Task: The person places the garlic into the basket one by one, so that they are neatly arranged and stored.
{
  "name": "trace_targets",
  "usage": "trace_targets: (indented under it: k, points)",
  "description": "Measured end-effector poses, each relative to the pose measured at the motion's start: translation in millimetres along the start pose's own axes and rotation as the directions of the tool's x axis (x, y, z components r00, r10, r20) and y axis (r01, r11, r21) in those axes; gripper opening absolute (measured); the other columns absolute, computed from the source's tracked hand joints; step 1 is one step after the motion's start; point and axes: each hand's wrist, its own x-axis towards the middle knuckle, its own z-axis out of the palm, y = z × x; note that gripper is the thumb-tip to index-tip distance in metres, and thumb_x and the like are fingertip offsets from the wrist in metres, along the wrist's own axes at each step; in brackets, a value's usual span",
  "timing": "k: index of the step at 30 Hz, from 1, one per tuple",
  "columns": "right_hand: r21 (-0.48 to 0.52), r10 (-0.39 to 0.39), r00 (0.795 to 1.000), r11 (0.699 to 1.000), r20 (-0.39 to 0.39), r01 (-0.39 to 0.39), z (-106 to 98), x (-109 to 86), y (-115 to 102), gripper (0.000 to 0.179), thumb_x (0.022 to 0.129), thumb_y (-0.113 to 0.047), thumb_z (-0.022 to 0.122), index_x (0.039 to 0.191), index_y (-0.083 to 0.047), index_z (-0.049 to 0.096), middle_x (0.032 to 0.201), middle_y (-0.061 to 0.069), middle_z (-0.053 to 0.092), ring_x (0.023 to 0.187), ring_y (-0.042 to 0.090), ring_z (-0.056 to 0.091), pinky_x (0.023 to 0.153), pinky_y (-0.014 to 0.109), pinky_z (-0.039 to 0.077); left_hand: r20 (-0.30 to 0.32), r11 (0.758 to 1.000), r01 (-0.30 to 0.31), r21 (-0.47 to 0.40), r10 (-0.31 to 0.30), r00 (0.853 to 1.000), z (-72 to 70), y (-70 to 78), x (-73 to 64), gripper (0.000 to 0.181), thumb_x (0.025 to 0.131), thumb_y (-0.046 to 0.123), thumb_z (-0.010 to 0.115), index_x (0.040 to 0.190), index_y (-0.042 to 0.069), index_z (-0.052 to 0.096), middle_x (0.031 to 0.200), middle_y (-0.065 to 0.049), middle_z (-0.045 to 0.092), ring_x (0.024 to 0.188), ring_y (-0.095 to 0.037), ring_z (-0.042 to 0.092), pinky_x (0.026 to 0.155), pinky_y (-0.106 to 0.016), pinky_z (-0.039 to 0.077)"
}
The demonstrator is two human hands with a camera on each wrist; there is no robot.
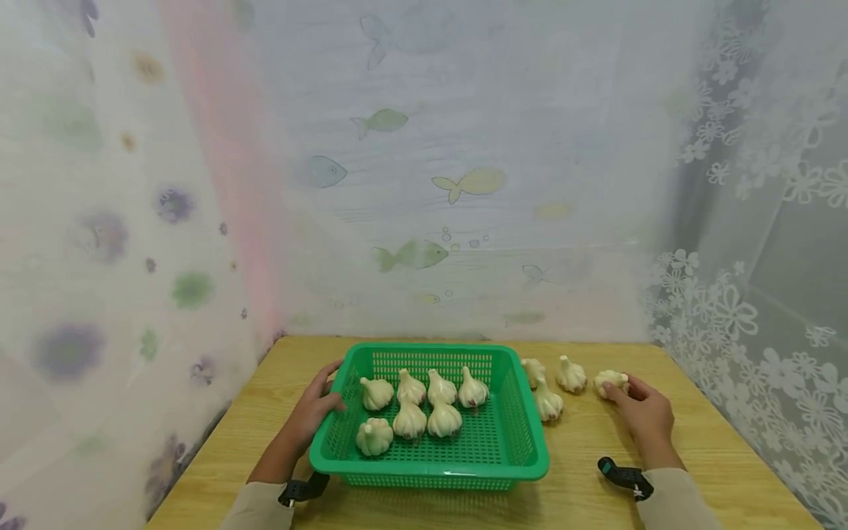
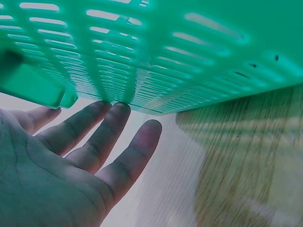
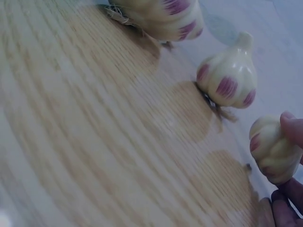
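Note:
A green plastic basket (image 1: 430, 471) stands on the table with several garlic bulbs (image 1: 445, 419) inside. My left hand (image 1: 311, 412) holds its left side, thumb over the rim and the other fingers along the outer wall. In the left wrist view those fingers (image 2: 120, 163) reach up to the slotted wall. My right hand (image 1: 645, 416) pinches a garlic bulb (image 1: 609, 383) between thumb and fingers at the right of the table. The right wrist view shows this bulb (image 3: 272, 151) close to the tabletop; whether it touches is hard to tell.
Between basket and right hand lie three more garlic bulbs: one standing apart (image 1: 571, 374), one by the basket wall (image 1: 548, 403), one partly hidden behind it (image 1: 532, 370). The wooden table (image 1: 576, 456) meets patterned curtains (image 1: 424, 309) at its back and sides.

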Motion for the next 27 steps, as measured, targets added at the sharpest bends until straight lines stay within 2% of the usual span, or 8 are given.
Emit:
trace_targets:
  k: [6, 10, 15, 17, 19, 23, 25, 27]
  points:
    - [0.049, 0.024, 1.0, 0.999, 0.007, -0.024, -4, -1.4, -1, 0.092, 0.09, -0.066, 0.065, 0.16, -0.011, 0.041, 0.161, 0.023, 0.041, 0.146, 0.044, 0.038, 0.115, 0.059, 0.034, 0.001, 1.0, 0.0, -0.007, 0.0, 1.0, -0.1, 1.3, 0.8, 0.083, 0.089, 0.0, 0.053, 0.165, 0.016, 0.023, 0.149, -0.029, 0.05, 0.108, -0.036, 0.066, 0.081, -0.042, 0.056]
    - [0.067, 0.037, 0.999, 0.997, -0.015, -0.036, -3, -3.2, -1, 0.091, 0.089, -0.066, 0.066, 0.158, -0.011, 0.043, 0.16, 0.022, 0.043, 0.145, 0.042, 0.04, 0.113, 0.057, 0.038, 0.01, 1.0, -0.003, -0.013, 0.003, 1.0, -0.1, 0.7, 0.7, 0.084, 0.088, 0.0, 0.053, 0.165, 0.015, 0.022, 0.149, -0.03, 0.051, 0.107, -0.036, 0.067, 0.08, -0.041, 0.057]
    - [0.078, 0.054, 0.998, 0.996, -0.045, -0.05, -3, -5.2, -4, 0.089, 0.088, -0.067, 0.066, 0.156, -0.014, 0.047, 0.159, 0.018, 0.045, 0.143, 0.037, 0.044, 0.098, 0.044, 0.047, 0.005, 1.0, 0.002, -0.021, -0.002, 1.0, 0.9, -0.1, -0.4, 0.084, 0.087, -0.001, 0.052, 0.165, 0.015, 0.023, 0.149, -0.03, 0.051, 0.108, -0.038, 0.067, 0.08, -0.04, 0.057]
    - [0.089, 0.062, 0.997, 0.994, -0.047, -0.058, -4, -6.1, -7, 0.089, 0.087, -0.068, 0.067, 0.156, -0.015, 0.048, 0.159, 0.017, 0.046, 0.143, 0.035, 0.045, 0.091, 0.035, 0.049, 0.004, 1.0, 0.002, -0.019, -0.002, 1.0, 1.4, 0.5, -0.8, 0.084, 0.087, -0.001, 0.052, 0.165, 0.015, 0.023, 0.149, -0.03, 0.051, 0.108, -0.038, 0.067, 0.08, -0.04, 0.057]
    - [0.092, 0.063, 0.997, 0.994, -0.051, -0.058, -6, -6.5, -10, 0.089, 0.086, -0.068, 0.068, 0.155, -0.015, 0.049, 0.158, 0.016, 0.047, 0.142, 0.035, 0.045, 0.087, 0.033, 0.049, 0.004, 1.0, -0.002, -0.016, 0.002, 1.0, 2.1, 1.7, -1.6, 0.084, 0.088, -0.001, 0.052, 0.165, 0.014, 0.022, 0.149, -0.03, 0.051, 0.108, -0.039, 0.067, 0.08, -0.04, 0.056]
    - [0.089, 0.039, 0.997, 0.995, -0.068, -0.033, -10, -5.8, -14, 0.088, 0.086, -0.067, 0.07, 0.153, -0.012, 0.052, 0.156, 0.018, 0.049, 0.144, 0.039, 0.043, 0.099, 0.047, 0.049, 0.008, 1.0, -0.006, -0.006, 0.006, 1.0, 2.4, 3.2, -2.0, 0.083, 0.089, -0.001, 0.051, 0.165, 0.013, 0.021, 0.148, -0.031, 0.05, 0.109, -0.04, 0.065, 0.08, -0.04, 0.056]
    - [0.073, 0.015, 0.997, 0.997, -0.075, -0.01, -13, -5.4, -17, 0.087, 0.087, -0.066, 0.07, 0.151, -0.01, 0.054, 0.155, 0.021, 0.049, 0.145, 0.043, 0.04, 0.105, 0.058, 0.043, 0.002, 1.0, 0.0, -0.008, 0.0, 1.0, 2.3, 3.3, -1.7, 0.083, 0.088, -0.001, 0.051, 0.165, 0.014, 0.022, 0.148, -0.029, 0.051, 0.109, -0.04, 0.065, 0.08, -0.04, 0.056]
    - [0.056, -0.009, 0.997, 0.998, -0.08, 0.013, -15, -5.3, -21, 0.086, 0.087, -0.064, 0.07, 0.15, -0.008, 0.055, 0.155, 0.022, 0.049, 0.145, 0.046, 0.039, 0.107, 0.061, 0.04, -0.007, 1.0, 0.01, -0.009, -0.01, 1.0, 2.1, 3.4, -1.6, 0.083, 0.088, -0.001, 0.052, 0.164, 0.016, 0.023, 0.148, -0.029, 0.051, 0.109, -0.039, 0.065, 0.08, -0.04, 0.056]
